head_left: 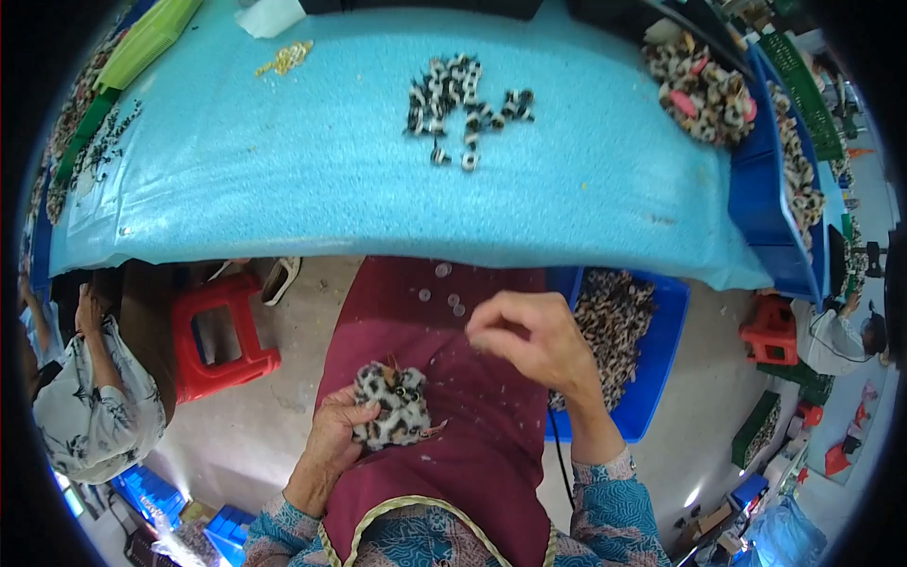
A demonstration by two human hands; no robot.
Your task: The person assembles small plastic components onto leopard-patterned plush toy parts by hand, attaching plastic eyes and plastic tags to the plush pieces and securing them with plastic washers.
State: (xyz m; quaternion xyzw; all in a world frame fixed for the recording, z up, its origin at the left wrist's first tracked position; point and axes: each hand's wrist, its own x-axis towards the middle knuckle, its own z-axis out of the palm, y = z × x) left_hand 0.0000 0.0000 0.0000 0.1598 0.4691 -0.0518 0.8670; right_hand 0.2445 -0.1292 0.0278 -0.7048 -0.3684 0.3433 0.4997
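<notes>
Left hand pinching a spotted plush over the apron, right hand raised apart from it.
The plush [392, 416] sits in the lower centre of the frame, on the maroon apron [482, 416]; the left hand [338, 425] has its left edge closed between thumb and fingers. The right hand [534, 342], up and to the right, has its fingers curled in; it is blurred, and I cannot tell how tightly they close or whether they hold anything small. To work well here, I'd keep the left grip firm but shallow, leaving the dark eye [401, 391] uncovered and the fur unsquashed. That eye lies toward the plush's upper right; the piece looks nearly as wide as tall, so its long axis, perhaps upright, is uncertain.
</notes>
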